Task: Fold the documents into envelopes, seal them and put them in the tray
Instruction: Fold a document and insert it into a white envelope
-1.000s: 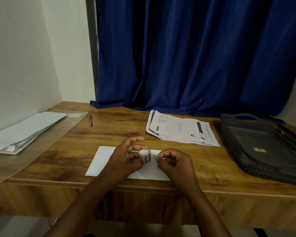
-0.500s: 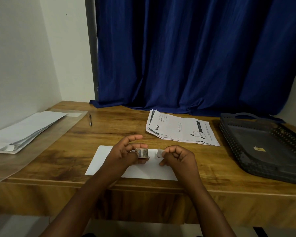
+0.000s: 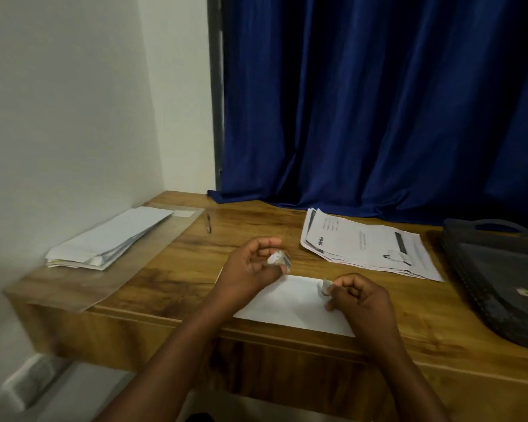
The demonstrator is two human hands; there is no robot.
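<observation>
White envelope lies flat, long axis left-right, under both hands.

- Your desk is warm brown wood with dark grain streaks.
- The envelope under your hands is plain white.
- The printed documents are white with black text and a dark bar.
- The tray is dark grey with a perforated wall.
- The curtain is deep blue.
- The envelope stack at your left is white.
- The tape roll looks silvery-clear.
</observation>
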